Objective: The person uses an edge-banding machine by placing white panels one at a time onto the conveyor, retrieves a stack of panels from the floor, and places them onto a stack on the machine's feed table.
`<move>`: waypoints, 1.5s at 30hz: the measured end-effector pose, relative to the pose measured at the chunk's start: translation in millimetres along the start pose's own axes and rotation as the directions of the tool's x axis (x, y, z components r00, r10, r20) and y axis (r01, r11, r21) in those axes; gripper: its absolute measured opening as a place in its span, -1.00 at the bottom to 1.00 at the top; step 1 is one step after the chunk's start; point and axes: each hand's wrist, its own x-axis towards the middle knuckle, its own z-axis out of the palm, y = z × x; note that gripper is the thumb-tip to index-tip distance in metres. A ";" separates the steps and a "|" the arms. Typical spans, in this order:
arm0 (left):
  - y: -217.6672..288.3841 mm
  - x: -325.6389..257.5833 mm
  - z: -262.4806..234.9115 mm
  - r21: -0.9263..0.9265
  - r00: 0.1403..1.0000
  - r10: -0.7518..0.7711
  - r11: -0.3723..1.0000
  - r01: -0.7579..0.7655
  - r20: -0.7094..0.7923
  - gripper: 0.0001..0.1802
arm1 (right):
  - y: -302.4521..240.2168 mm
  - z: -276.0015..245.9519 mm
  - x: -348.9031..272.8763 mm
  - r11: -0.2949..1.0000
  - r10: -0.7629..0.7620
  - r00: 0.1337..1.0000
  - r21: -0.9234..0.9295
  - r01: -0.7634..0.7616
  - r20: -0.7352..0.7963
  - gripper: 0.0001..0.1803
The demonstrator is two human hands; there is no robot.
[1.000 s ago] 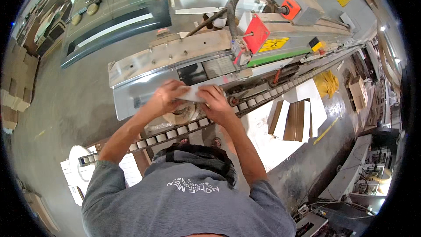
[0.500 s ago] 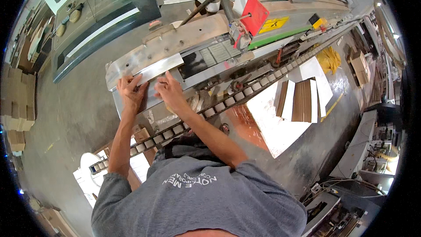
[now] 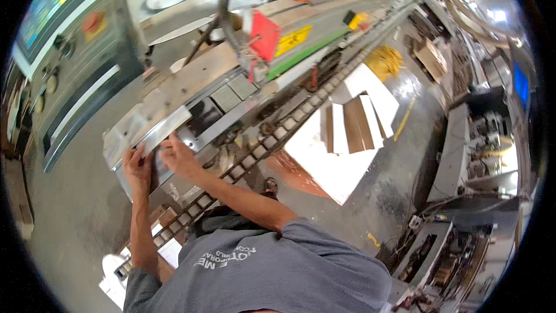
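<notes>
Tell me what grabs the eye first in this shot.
Both hands, left hand and right hand, press on a pale flat panel at the infeed of the long grey machine at centre left. A red angular guard and yellow warning label stand out just above. A segmented conveyor chain track runs diagonally past a white pallet stacked with brown boards on the right.
</notes>
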 end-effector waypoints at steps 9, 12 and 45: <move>14.3 11.2 17.3 0.059 0.994 -0.083 0.995 0.079 0.067 -0.63 | -4.1 -18.2 3.4 1.000 -0.027 0.997 -0.008 0.026 -0.077 -0.24; 21.7 17.5 43.9 0.049 0.996 -0.087 0.995 0.085 0.029 -0.67 | -6.8 -41.4 6.6 0.997 -0.072 0.985 0.003 0.073 -0.157 -0.34; 167.0 117.4 212.7 0.037 0.992 0.029 0.999 -0.034 0.125 -0.59 | -47.6 -361.6 -153.9 0.386 -0.576 0.530 -0.779 -0.494 -0.622 -0.33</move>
